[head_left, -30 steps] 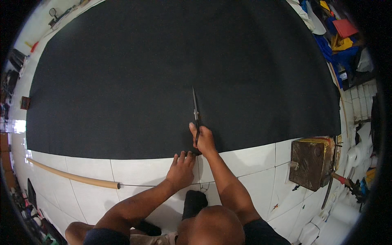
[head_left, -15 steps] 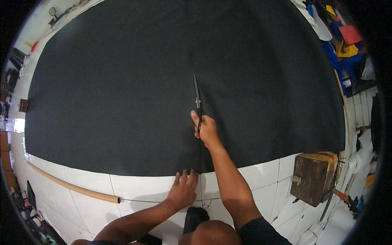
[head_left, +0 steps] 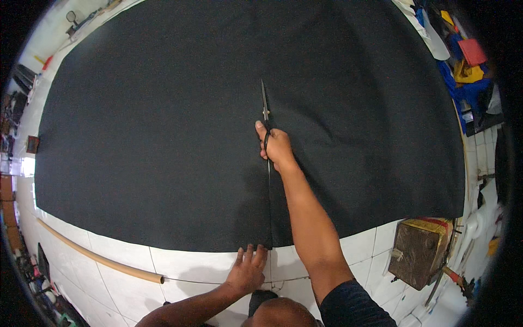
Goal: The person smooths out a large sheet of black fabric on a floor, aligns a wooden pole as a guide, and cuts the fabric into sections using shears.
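A large sheet of black fabric [head_left: 152, 136] lies spread over white floor tiles. My right hand [head_left: 279, 147] is closed round the dark handles of a pair of scissors [head_left: 265, 102], whose blades point away from me across the middle of the sheet. Behind the scissors, a straight slit [head_left: 270, 210] runs back to the sheet's near edge. My left hand [head_left: 249, 271] rests by that edge, just left of the slit. Its fingers are stretched out, with their tips on the fabric's border, and it holds nothing.
A brown cardboard tube [head_left: 103, 256] lies along the near left, with a thin rod reaching from its end. At the right corner sits a worn brown block [head_left: 417, 253]. Coloured cloths [head_left: 468, 71] are heaped at the far right. A small box [head_left: 32, 144] touches the left edge.
My right hand and the scissors have moved farther from me, and the slit behind them has grown longer. My left hand stays at the near edge. The whole view has shifted slightly.
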Motion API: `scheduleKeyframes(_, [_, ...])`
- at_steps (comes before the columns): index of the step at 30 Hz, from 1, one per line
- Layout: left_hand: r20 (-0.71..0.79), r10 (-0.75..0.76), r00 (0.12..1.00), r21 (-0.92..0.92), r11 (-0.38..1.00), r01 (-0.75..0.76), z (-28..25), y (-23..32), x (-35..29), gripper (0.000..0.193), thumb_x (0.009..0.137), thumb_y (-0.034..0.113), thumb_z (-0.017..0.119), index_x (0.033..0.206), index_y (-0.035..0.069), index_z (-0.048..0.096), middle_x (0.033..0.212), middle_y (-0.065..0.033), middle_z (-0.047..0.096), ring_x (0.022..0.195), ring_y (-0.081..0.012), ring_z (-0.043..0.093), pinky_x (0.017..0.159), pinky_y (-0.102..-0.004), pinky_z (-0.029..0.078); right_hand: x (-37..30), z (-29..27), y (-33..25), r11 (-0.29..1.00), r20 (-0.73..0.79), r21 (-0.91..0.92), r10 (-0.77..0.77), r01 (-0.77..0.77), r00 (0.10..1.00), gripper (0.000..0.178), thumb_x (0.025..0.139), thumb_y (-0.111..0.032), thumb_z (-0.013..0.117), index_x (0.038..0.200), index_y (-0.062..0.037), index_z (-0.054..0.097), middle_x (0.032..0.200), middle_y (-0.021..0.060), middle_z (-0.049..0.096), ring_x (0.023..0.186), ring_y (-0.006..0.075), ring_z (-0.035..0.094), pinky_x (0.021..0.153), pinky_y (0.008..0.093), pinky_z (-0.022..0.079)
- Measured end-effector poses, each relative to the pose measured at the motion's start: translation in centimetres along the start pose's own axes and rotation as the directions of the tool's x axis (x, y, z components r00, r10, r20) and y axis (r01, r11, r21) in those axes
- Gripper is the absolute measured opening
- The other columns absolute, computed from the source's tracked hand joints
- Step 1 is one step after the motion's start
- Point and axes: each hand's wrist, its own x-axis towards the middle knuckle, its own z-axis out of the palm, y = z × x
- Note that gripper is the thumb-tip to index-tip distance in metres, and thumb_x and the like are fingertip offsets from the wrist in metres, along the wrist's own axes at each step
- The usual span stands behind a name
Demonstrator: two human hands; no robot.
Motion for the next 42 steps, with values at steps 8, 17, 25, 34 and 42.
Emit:
scheduleKeyframes(8, [0.046,0.014,0.999,0.041,0.999,-0.016,0.2,0.1,0.2,0.073,0.091,0.032,0.057,0.148,-0.006,0.030,0.152,-0.0256,0.029,0.139,-0.0442,0.032,0.112,-0.0593,0.030,7.4,0.5,-4.5,0.999,-0.046,-0.018,-0.051,0.051,0.998,0.060,0.086,-0.058,0.068,0.068,-0.0022,0.055,0.053,0.0051,0.051,0.041,0.0177,0.053,0.039,0.0320,0.041])
scheduleKeyframes(17, [-0.501,-0.313,0.807,-0.400,0.911,0.105,-10.6,-6.3,8.2,0.059,0.086,0.034,0.064,0.136,0.006,0.050,0.133,-0.0208,0.053,0.126,-0.0394,0.048,0.100,-0.0504,0.043,8.4,-0.6,-2.8,0.995,-0.057,-0.079,-0.066,0.061,0.996,0.054,0.089,-0.052,0.068,0.069,-0.0029,0.056,0.057,0.0067,0.054,0.044,0.0163,0.053,0.042,0.0312,0.043])
scheduleKeyframes(25, [-0.819,-0.426,0.385,-0.272,0.878,0.393,-17.2,-18.4,22.5,0.056,0.089,0.038,0.057,0.134,0.005,0.052,0.143,-0.0204,0.046,0.139,-0.0393,0.034,0.117,-0.0556,0.019,7.5,0.7,-4.3,1.000,0.034,0.014,0.004,-0.004,0.999,0.048,0.091,-0.048,0.066,0.069,-0.0070,0.054,0.058,0.0017,0.049,0.045,0.0129,0.046,0.043,0.0298,0.037])
scheduleKeyframes(34, [-0.747,-0.496,0.443,-0.335,0.856,0.393,-18.9,-18.4,23.1,0.059,0.085,0.039,0.059,0.134,0.007,0.053,0.144,-0.0198,0.044,0.140,-0.0390,0.032,0.117,-0.0567,0.017,7.8,0.1,-5.6,0.994,0.037,-0.050,0.099,-0.097,0.994,0.046,0.092,-0.050,0.065,0.075,-0.0079,0.055,0.058,0.0006,0.048,0.046,0.0121,0.047,0.044,0.0277,0.038])
scheduleKeyframes(42, [-0.680,-0.537,0.499,-0.354,0.837,0.418,-17.6,-17.2,21.5,0.062,0.082,0.036,0.063,0.134,0.006,0.050,0.142,-0.0227,0.041,0.139,-0.0438,0.030,0.116,-0.0610,0.018,7.1,0.0,-7.8,0.982,0.084,-0.025,0.188,-0.187,0.979,0.046,0.094,-0.050,0.063,0.076,-0.0081,0.053,0.057,0.0010,0.049,0.047,0.0115,0.048,0.044,0.0274,0.037])
